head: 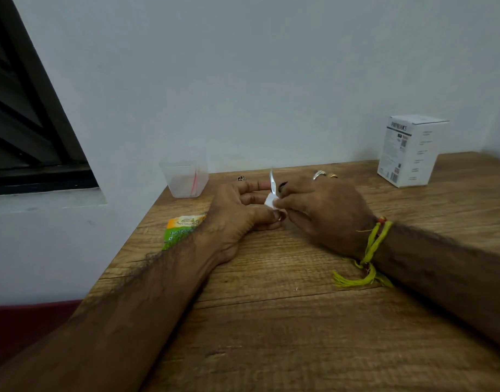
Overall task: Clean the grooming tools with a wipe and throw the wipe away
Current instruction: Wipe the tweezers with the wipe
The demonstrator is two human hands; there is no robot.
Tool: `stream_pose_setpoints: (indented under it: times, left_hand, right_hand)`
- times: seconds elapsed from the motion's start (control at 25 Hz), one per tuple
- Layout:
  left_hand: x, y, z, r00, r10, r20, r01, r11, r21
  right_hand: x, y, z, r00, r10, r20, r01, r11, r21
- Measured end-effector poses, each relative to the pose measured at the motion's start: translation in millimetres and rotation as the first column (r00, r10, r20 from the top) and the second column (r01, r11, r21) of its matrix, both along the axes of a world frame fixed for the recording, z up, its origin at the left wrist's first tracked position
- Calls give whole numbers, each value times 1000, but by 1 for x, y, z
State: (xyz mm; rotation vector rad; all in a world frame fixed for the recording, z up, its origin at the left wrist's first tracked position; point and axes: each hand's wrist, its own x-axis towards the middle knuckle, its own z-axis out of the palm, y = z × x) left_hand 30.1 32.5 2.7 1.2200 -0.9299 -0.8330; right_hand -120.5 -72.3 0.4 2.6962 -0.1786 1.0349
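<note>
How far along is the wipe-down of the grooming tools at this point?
Midway, apparently. In hand: the left hand holds a small metal tool while the right hand pinches the white wipe against it. Done: nothing I can confirm. Left: metal pieces on the table may need wiping; the wipe is not discarded.

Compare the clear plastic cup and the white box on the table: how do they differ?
The plastic cup is translucent, so a pink stick shows inside; the white box is opaque with printed text. The cup stands at the table's far left corner, the box far right. The cup is open-topped, the box closed. Both stand upright near the wall, untouched by either hand.
</note>
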Motion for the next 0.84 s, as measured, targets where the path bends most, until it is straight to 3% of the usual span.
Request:
stream_pose_setpoints:
  times: [0.24,0.4,0.84]
  left_hand:
    - [2,-1,3,1000,19,3,-19,999,31]
    - [-1,-2,7,992,105,-65,-102,994,50]
    - [1,-8,-2,956,292,-37,-293,956,-3]
  right_hand:
    - [2,-1,-1,1000,25,7,-25,1000,10]
    - [2,0,-1,998,60,8,-59,998,-35]
    - [3,3,0,995,104,6,-102,984,-145]
